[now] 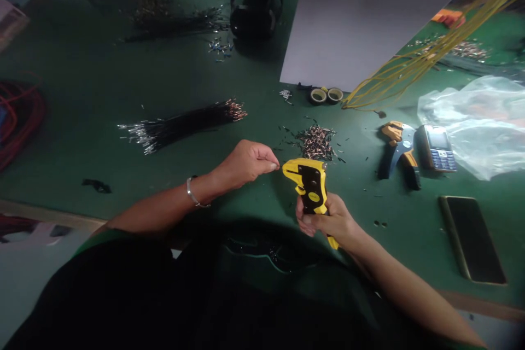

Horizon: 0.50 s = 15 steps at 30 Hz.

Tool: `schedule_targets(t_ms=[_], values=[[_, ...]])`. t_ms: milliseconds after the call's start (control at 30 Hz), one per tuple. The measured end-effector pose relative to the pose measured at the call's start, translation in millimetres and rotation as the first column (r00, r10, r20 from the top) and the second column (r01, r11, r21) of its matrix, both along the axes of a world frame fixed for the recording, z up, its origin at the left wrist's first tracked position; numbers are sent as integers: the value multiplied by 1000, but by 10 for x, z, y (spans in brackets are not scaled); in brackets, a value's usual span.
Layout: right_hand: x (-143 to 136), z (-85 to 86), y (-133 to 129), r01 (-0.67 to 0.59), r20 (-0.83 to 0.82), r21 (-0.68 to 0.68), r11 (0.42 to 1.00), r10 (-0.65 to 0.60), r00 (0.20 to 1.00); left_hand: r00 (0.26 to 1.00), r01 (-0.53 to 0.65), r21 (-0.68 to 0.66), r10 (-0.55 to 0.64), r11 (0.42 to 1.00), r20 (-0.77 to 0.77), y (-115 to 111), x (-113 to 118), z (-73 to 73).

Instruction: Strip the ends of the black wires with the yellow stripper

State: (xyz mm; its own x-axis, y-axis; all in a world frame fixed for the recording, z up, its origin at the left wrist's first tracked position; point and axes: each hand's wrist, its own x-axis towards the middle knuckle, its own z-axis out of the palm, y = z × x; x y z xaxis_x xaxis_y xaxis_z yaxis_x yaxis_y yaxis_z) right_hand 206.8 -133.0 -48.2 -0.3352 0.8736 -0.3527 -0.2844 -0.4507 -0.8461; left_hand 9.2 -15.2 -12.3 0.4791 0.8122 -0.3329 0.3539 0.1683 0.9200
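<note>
Left hand (246,163) pinched — right hand (328,221) clenched

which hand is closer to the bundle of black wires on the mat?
Left. The left hand sits just right of and below the black wire bundle, pinching something small at the yellow crimp tool. The right hand grips that tool's handle, farther right.
</note>
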Motion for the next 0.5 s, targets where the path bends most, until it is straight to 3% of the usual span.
schedule_targets(t_ms=[200, 333, 500], values=[[-3, -14, 19, 71, 50, 30, 997, -72, 996, 999, -38, 149, 40, 988, -14, -35, -6, 39], [10, 32, 13, 19, 20, -20, 1000, -19, 1000, 1000, -16, 165, 20, 986, -23, -27, -13, 30], [44, 19, 61, 88, 63, 5, 996, -88, 994, 999, -25, 204, 31, 979, -27, -44, -21, 23]])
